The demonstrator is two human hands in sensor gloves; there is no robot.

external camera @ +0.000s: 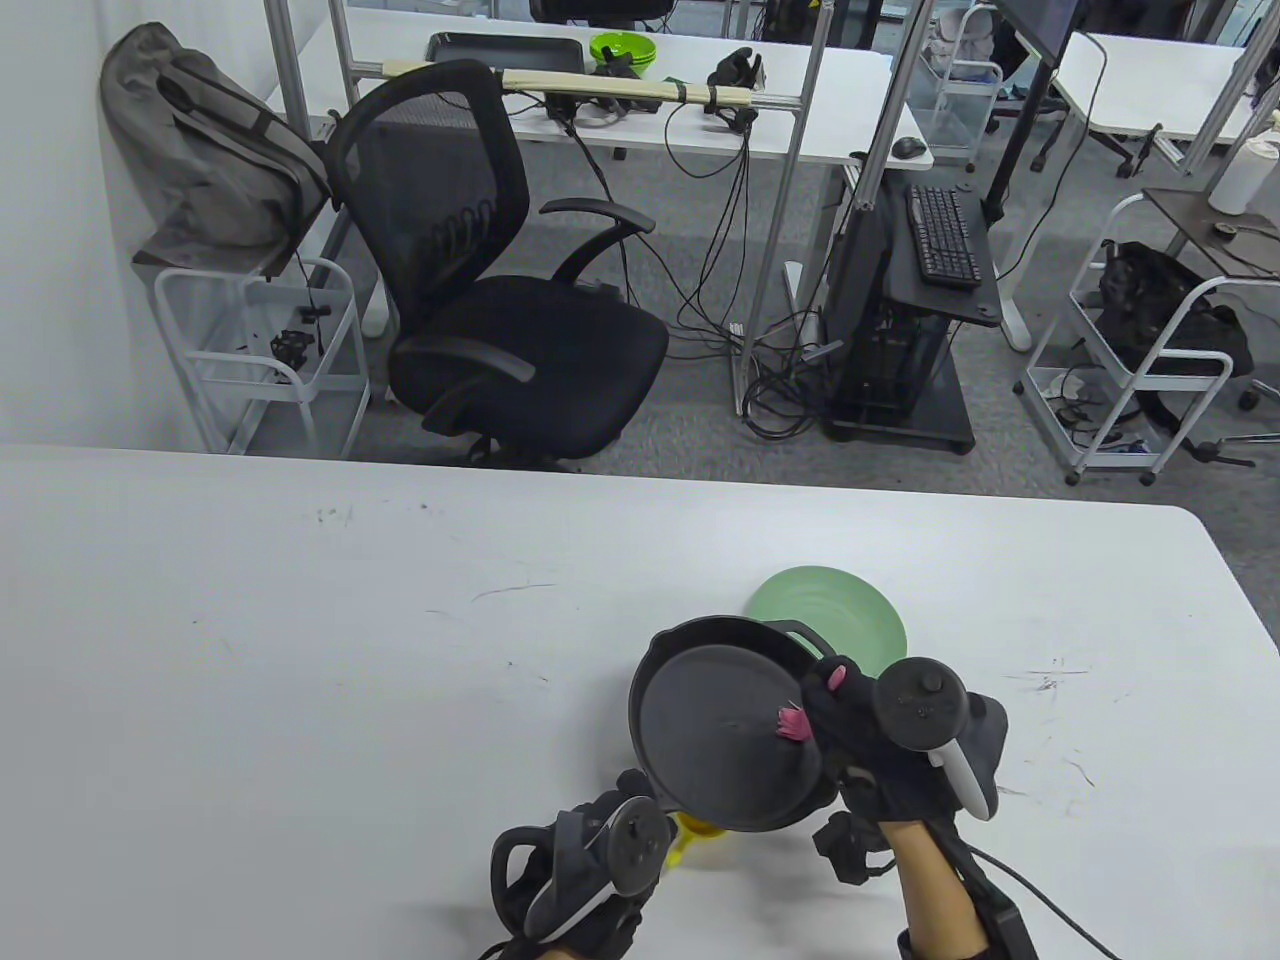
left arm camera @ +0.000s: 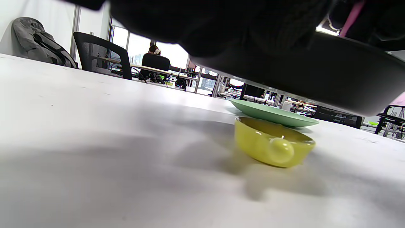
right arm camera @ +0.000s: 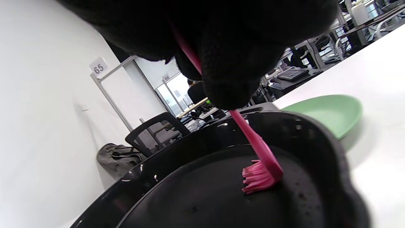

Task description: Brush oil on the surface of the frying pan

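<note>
A black frying pan (external camera: 720, 740) is lifted off the white table and tilted. My left hand (external camera: 620, 815) grips it at its near-left edge, where the handle is hidden under the hand. In the left wrist view the pan's underside (left arm camera: 316, 72) hangs above the table. My right hand (external camera: 835, 700) pinches a pink silicone brush (external camera: 793, 722) over the pan's right side. In the right wrist view the brush's bristles (right arm camera: 261, 175) touch the pan's inner surface (right arm camera: 205, 196).
A small yellow bowl (external camera: 693, 838) sits on the table under the pan's near edge, also seen in the left wrist view (left arm camera: 273, 145). A green plate (external camera: 835, 610) lies just beyond the pan. A black office chair (external camera: 500, 300) stands past the table's far edge.
</note>
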